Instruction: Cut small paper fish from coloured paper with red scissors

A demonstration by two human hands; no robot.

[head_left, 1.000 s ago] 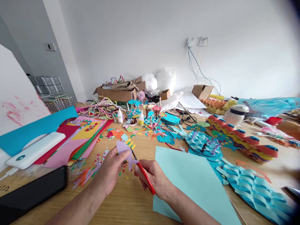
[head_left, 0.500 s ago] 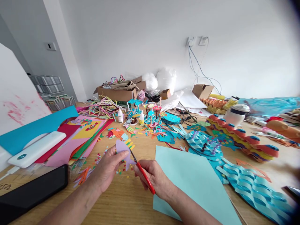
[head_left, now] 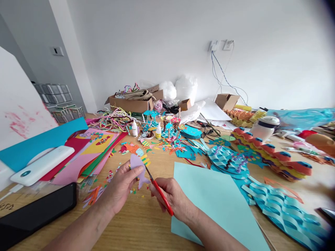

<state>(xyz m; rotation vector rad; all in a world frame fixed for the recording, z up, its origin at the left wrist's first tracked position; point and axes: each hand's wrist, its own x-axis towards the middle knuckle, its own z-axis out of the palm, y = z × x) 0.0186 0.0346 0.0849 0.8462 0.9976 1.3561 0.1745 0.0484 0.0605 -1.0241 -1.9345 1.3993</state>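
Between the thumb and fingers of my left hand (head_left: pixel 125 183) is a lilac paper fish (head_left: pixel 136 166), its tail pointing down toward the right. My right hand (head_left: pixel 172 198) grips red-handled scissors (head_left: pixel 161 195), with the dark blades slanting up beside the fish's right edge. Whether the blades touch the paper I cannot tell. Just behind the fish lies a yellow-and-green striped paper piece (head_left: pixel 146 160). Beneath the hands, small coloured scraps (head_left: pixel 134 191) are scattered on the wooden table (head_left: pixel 136 223). A light aqua sheet (head_left: pixel 209 202) lies flat under and right of my right wrist.
At left are a black phone (head_left: pixel 39 209), a white power bank (head_left: pixel 43 165) and stacked coloured paper (head_left: pixel 96 153). Glue bottles (head_left: pixel 158 132) stand upright ahead. Woven blue paper (head_left: pixel 285 209) and a painted egg-carton strip (head_left: pixel 272 153) lie right. A cardboard box (head_left: pixel 131 104) sits at the back.
The lilac fish's tail has tilted slightly, and a small lilac bit by the blades no longer shows. Both hands stay in nearly the same place. The view has shifted a little.
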